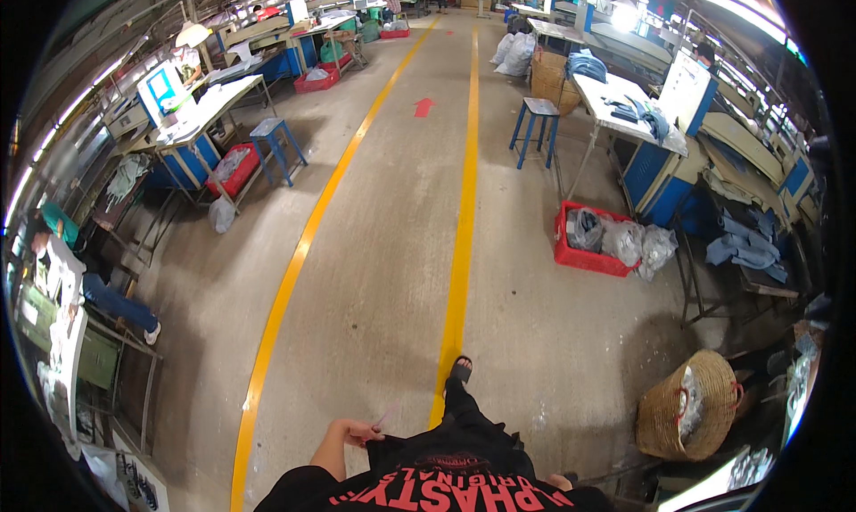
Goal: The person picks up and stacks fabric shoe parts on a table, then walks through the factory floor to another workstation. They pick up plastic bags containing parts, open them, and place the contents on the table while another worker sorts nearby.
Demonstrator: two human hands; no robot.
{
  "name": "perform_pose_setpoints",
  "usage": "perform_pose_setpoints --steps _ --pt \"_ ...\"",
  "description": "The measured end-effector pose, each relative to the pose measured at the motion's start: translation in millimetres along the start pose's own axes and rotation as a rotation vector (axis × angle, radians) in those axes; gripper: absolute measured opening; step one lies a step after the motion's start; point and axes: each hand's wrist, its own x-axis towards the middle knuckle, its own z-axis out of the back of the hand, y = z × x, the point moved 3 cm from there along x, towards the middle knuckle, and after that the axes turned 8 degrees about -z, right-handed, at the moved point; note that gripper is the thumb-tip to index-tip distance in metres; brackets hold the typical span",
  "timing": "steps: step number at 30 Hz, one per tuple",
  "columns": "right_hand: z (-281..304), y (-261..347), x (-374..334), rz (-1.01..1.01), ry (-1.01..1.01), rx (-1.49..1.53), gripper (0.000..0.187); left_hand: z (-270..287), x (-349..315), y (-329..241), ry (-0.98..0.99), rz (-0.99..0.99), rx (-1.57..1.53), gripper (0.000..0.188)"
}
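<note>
As the left hand (361,433) pinches a pinkish strip (387,416) slanting lengthwise toward two o'clock, the farther right hand (562,483) shows no readable grip.

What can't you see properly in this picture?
All in the head view:
Right hand: mostly hidden by the black shirt, so I can't tell what it holds.
Thin thing at the left hand: too small and blurred to name.
Bottom of the right red bin: covered by plastic bags.
Far person: too small to tell what they're doing.
</note>
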Motion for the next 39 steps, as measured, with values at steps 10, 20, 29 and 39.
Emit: perform_pose_setpoints --steps 10,20,29,39 --pt "-135.7 618.5 -34.9 0.58 -0.508 -0.8 0.028 91.9 51.5 -255.0 -0.52 -0.611 -0.448 0.031" --pt "-410.9 1035.2 -241.8 0.909 0.019 -0.421 0.024 269.7 86.0 -403.4 -0.67 -0.117 -0.574 0.02" --pt "-401.3 1054.5 -111.1 0.08 -0.064 -0.27 0.024 563.8 112.2 -770.3 -0.883 -0.053 0.13 0.035" --pt "-459.5 1395.1 -170.2 0.948 -0.092 -0.781 0.026 717.6 130.6 -1164.0 -0.999 -0.532 -0.141 0.034"
